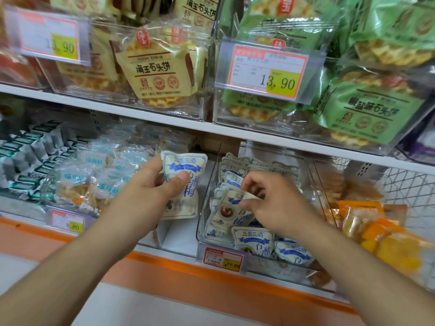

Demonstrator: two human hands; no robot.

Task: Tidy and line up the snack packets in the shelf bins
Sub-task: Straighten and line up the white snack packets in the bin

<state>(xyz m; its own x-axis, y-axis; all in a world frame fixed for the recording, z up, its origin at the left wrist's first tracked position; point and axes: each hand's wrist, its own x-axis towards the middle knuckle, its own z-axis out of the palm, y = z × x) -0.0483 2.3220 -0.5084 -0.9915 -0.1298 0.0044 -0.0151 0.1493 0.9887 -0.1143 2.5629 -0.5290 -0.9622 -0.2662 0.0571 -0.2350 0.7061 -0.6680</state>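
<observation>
Now, from the head camera, we see the left hand (150, 182) raised in front of the lower shelf (235, 276); its grip is clenched on a white and blue snack packet (186, 184), thumb across the front, and the packet stands upright just left of the clear bin (207, 191). The right hand (270, 203) reaches into this bin and its fingers pinch the top edge of a second packet (235, 208). More packets of the same kind (254, 241) lie in the bin, some tilted, some overlapping. A red and yellow price tag (222, 260) hangs on the front of the bin.
</observation>
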